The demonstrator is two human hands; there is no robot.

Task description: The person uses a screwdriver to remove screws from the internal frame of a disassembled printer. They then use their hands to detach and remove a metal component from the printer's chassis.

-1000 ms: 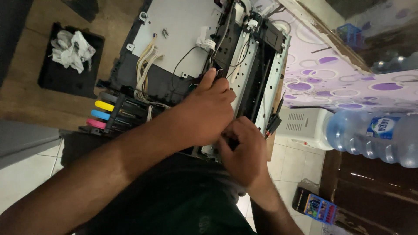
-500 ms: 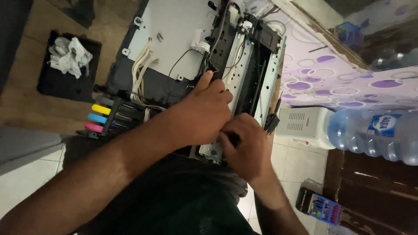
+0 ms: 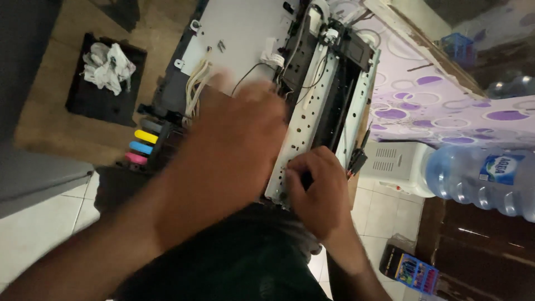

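Head view: both hands on an opened printer, cover off, working at its metal frame.
Head view detail: printer [image 3: 312, 83] lies stripped on the person's lap, white base plate up, loose cables showing. Right hand [image 3: 317, 192] is curled at the near end of the perforated white metal rail [image 3: 312, 117], fingers pinched on something small and dark there; can't tell what it is. Left hand [image 3: 234, 145] is motion-blurred over the printer's middle, so can't tell if it grips or just presses. Ink tanks [image 3: 144, 147] with yellow, blue and pink caps sit at the printer's left side. White rag [image 3: 108, 67] on a black tray on the floor, big water bottle [image 3: 479, 175] far right. Step looks like disassembly or refit at the rail end; next move likely needs the left hand steadying the body while the right works the small part.
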